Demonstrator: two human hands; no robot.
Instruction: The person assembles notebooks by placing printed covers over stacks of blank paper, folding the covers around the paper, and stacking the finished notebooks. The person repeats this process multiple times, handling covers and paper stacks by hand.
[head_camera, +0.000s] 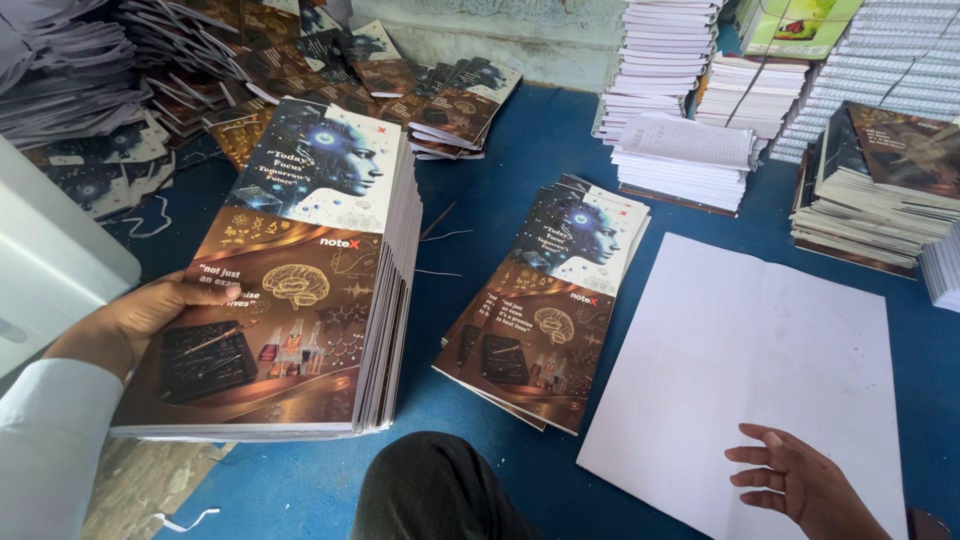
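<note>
Printed covers (300, 270), a tall stack steadied only by the left hand (140, 325), could slide sideways; right hand (800, 480) rests open-fingered on white sheets (740, 340).

The left hand (135, 320) is bare and comes out of a long white sleeve (50, 440) that ends in a loose cuff. The right hand (800, 480) is bare too, with no sleeve showing. The knee (435, 490) wears dark grey trousers.
</note>
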